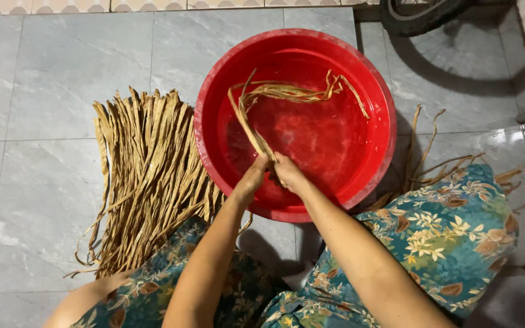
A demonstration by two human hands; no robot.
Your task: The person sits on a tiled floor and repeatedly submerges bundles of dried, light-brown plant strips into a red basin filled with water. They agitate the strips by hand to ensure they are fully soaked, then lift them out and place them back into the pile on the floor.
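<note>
Both hands meet over the near side of a red basin (205, 146) that sits on the grey tiled floor (44, 182) and holds shallow water. The left hand (251, 180) and the right hand (289, 173) are each closed around the near end of a small bundle of dried strips (287, 92), so the grip of both is shut on the same bunch, held low against the wet bottom, probably so the strips soak and soften. From the hands the strips run up and away, bend, and trail across the far half of the basin, lying in the water. Just left of the basin, touching its rim, a large pile of dry strips (147, 176) is spread on the floor within easy reach of the left arm. A few loose strips (432, 164) lie on the right, beside a knee in flowered cloth (451, 231). A dark tyre (420, 15) stands well beyond the basin. Nothing blocks the hands.
</note>
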